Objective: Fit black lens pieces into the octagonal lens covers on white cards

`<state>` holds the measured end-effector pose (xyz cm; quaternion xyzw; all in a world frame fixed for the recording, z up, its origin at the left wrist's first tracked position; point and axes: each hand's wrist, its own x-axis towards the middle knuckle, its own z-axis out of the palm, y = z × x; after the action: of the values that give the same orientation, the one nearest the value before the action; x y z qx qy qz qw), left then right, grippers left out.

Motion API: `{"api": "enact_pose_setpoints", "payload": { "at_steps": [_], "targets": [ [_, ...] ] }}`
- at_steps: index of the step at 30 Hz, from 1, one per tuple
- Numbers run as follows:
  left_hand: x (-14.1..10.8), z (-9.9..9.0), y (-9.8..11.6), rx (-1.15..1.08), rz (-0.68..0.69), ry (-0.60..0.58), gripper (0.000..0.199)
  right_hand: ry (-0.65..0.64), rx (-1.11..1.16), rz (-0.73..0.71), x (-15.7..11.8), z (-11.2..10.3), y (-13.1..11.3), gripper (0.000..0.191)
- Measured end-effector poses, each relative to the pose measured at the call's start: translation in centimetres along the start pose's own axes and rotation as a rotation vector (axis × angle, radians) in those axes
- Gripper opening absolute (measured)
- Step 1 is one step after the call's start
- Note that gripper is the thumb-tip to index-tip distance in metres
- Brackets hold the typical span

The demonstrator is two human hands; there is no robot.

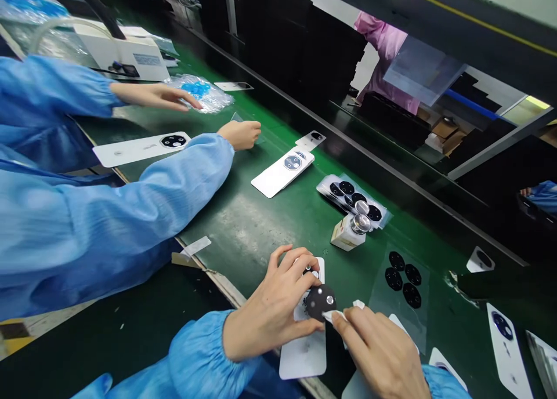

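My left hand (276,303) grips a black round camera cover (321,301) at its edge, between thumb and forefinger. The cover has several lens spots on its face. Below it lies a white phone back panel (303,355), partly hidden by my fingers. From the right, my right hand (380,347) pinches a white wipe (334,316), whose tip touches the cover's lower edge. A clear sheet (398,318) bearing several black round covers (411,294) lies to the right. Beyond my hands stands a white bottle (348,234) with a metal top.
On the left, a co-worker's hands (241,134) reach over the green bench (230,213). White panels (282,170) lie mid-bench; another panel (508,349) is at right. A bag of black covers (354,199) lies behind the bottle. A plastic bag (204,91) sits farther back.
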<state>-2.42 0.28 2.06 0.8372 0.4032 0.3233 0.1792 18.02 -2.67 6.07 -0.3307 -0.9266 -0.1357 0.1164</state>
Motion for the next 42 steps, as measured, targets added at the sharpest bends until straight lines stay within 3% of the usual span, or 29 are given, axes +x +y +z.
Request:
{"api": "enact_pose_setpoints", "payload": {
  "at_steps": [5, 11, 31, 37, 42],
  "targets": [
    [0.0, -0.1, -0.1, -0.008, -0.005, 0.008, 0.036, 0.015, 0.043, -0.008, 0.0, 0.3, 0.2, 0.033],
    [0.1, -0.3, -0.2, -0.004, -0.015, -0.008, 0.040, 0.012, 0.183, 0.167, 0.2, -0.6, 1.1, 0.038],
    [0.0, -0.3, -0.2, 0.038, -0.013, 0.017, 0.040, -0.055, 0.217, 0.247, -0.3, -0.5, 1.0, 0.030],
    [0.0, -0.1, -0.3, 0.045, -0.007, 0.031, 0.042, -0.132, 0.234, 0.277, -0.6, -0.2, 1.0, 0.029],
    [0.0, -0.1, -0.2, 0.046, -0.009, 0.026, 0.041, -0.084, 0.221, 0.279, -0.5, -0.2, 1.1, 0.030]
  ]
}}
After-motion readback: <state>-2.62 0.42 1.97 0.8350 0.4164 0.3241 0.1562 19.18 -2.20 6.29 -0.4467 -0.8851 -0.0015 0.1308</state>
